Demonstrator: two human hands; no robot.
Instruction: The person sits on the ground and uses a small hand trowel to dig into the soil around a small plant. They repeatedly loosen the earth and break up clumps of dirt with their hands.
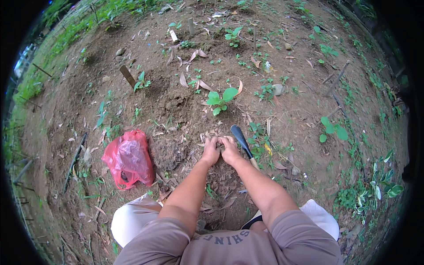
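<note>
My left hand (211,151) and my right hand (230,149) are side by side on the leaf-littered soil, their fingertips meeting. Whether anything lies between the fingers is hidden. Just right of my right hand rests a hand trowel (241,139) with a dark metal blade; my right forearm covers the end of its wooden handle (254,163). Beyond my hands grows a broad-leaved green seedling (221,100). A knotted-looking red plastic bag (129,159), with something pale inside, sits to the left.
A rough dark stone (167,154) lies between the bag and my left hand. A flat wooden stake (127,77) leans by another seedling (141,82). More seedlings (332,129) and sticks (338,79) stand to the right. A grey stone (278,89) lies farther off.
</note>
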